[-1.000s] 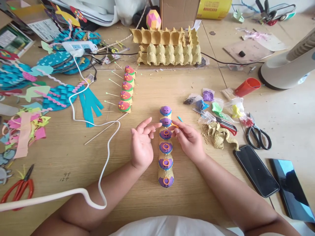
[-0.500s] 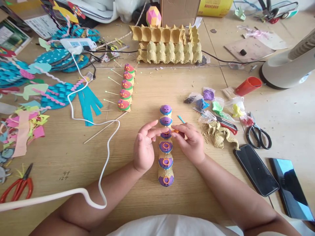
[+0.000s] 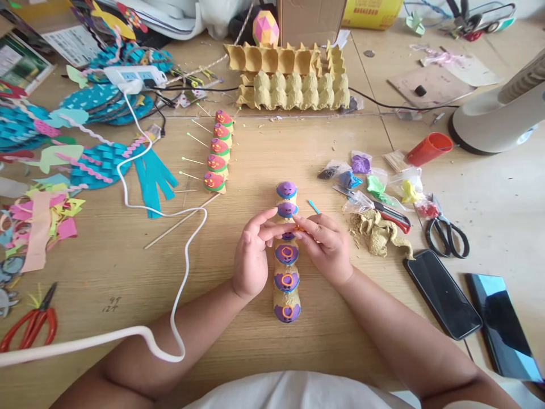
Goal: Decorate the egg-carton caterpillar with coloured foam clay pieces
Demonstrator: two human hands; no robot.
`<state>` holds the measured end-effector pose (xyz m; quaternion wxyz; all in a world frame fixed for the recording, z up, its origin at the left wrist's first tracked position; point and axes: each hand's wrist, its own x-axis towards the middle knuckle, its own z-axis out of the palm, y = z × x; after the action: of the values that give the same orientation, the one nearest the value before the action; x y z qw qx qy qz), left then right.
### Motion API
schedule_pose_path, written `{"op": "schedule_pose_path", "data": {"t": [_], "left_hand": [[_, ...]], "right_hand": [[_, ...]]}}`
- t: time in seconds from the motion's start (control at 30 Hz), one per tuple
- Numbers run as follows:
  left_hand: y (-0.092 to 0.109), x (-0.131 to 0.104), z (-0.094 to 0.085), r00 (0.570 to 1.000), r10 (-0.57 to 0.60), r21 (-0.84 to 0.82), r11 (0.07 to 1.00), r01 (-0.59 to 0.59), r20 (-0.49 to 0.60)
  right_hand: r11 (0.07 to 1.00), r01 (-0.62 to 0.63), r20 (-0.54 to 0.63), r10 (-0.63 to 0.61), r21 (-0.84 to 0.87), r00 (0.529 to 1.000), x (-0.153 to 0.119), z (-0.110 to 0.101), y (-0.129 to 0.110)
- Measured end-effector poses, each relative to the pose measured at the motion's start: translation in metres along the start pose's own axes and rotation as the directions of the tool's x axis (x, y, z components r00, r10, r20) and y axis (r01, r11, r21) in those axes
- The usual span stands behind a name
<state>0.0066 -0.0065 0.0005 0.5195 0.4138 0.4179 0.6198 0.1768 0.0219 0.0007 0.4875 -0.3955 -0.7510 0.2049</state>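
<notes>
A strip of egg-carton cups (image 3: 286,296) runs lengthwise in front of me, its bumps covered with purple and blue clay with small dark face marks. Orange clay rings lie on the nearer bumps; the two farthest have none. My right hand (image 3: 327,244) pinches a small piece of orange clay (image 3: 300,228) over the third bump from the far end. From the other side, my left hand (image 3: 254,250) reaches in with its index finger stretched to the clay and its other fingers apart. Both hands partly cover that bump. Beyond my right fingers lies a small blue stick (image 3: 314,206).
Right: bagged clay (image 3: 361,163), a box cutter (image 3: 392,216), torn carton (image 3: 378,236), black scissors (image 3: 448,236) and two phones (image 3: 443,295). Left: a white cable (image 3: 187,261), a red-green carton strip (image 3: 219,149) with pins, and red-handled pliers (image 3: 32,326). Egg cartons (image 3: 301,91) stand behind.
My right fingers have moved slightly left over the third bump, closer to my left fingertip. Less of the orange clay shows now. The carton strip stays in place.
</notes>
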Motion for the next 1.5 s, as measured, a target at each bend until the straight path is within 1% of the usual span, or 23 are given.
{"op": "schedule_pose_path", "data": {"t": [0.2, 0.37, 0.57, 0.73, 0.87, 0.97, 1.03, 1.1, 1.17, 1.27, 1.33, 1.4, 1.5], "left_hand": [[0.0003, -0.0013, 0.0003, 0.999, 0.006, -0.034, 0.999, -0.004, 0.035], [0.0023, -0.0011, 0.0012, 0.999, -0.049, -0.088, 0.995, 0.05, 0.012], [0.0024, 0.0005, 0.001, 0.998, -0.06, -0.139, 0.988, 0.063, 0.026], [0.0028, 0.0007, 0.0018, 0.997, -0.075, -0.164, 0.983, 0.079, 0.031], [0.0038, 0.0004, 0.0024, 0.997, -0.079, -0.174, 0.981, 0.082, 0.025], [0.0047, 0.0005, 0.003, 0.997, -0.074, -0.16, 0.984, 0.079, 0.037], [0.0056, 0.0009, 0.0037, 0.997, -0.077, -0.144, 0.986, 0.081, 0.031], [0.0065, 0.0015, 0.0044, 0.996, -0.087, -0.139, 0.986, 0.089, 0.018], [0.0071, 0.0021, 0.0047, 0.994, -0.105, -0.15, 0.983, 0.105, 0.01], [0.0071, 0.0027, 0.0041, 0.989, -0.145, -0.184, 0.972, 0.145, 0.011], [0.007, 0.0027, 0.0033, 0.985, -0.173, -0.204, 0.964, 0.173, 0.022], [0.0074, 0.0026, 0.003, 0.982, -0.184, -0.216, 0.958, 0.188, 0.037], [0.0089, 0.0024, 0.0038, 0.983, -0.175, -0.224, 0.957, 0.183, 0.056]], "right_hand": [[0.997, 0.072, 0.058, -0.073, 0.019, 0.996, 0.0, 0.0013, -0.0011], [0.996, 0.083, 0.128, -0.088, 0.042, 0.988, -0.0003, 0.0028, -0.0023], [0.996, 0.076, 0.107, -0.08, 0.048, 0.991, -0.0002, 0.004, -0.0024], [0.999, 0.021, -0.01, -0.02, 0.046, 1.0, 0.0015, 0.002, -0.0033], [0.998, 0.02, -0.049, -0.017, 0.065, 0.999, 0.0037, 0.0007, -0.0038], [0.987, -0.071, -0.055, 0.079, 0.143, 0.995, 0.0051, 0.0001, -0.0044], [0.958, -0.156, -0.071, 0.178, 0.241, 0.982, 0.0056, -0.0002, -0.0044], [0.925, -0.203, -0.092, 0.244, 0.321, 0.965, 0.0059, -0.0005, -0.0044], [0.921, -0.197, -0.089, 0.239, 0.337, 0.967, 0.0061, -0.0007, -0.0044], [0.946, -0.126, -0.047, 0.146, 0.297, 0.988, 0.0062, -0.0007, -0.0046], [0.952, -0.091, -0.034, 0.106, 0.291, 0.994, 0.006, -0.0002, -0.0045], [0.949, -0.102, -0.027, 0.115, 0.298, 0.993, 0.0055, 0.0006, -0.0042], [0.927, -0.179, -0.01, 0.193, 0.329, 0.981, 0.0044, 0.002, -0.0032]]}}
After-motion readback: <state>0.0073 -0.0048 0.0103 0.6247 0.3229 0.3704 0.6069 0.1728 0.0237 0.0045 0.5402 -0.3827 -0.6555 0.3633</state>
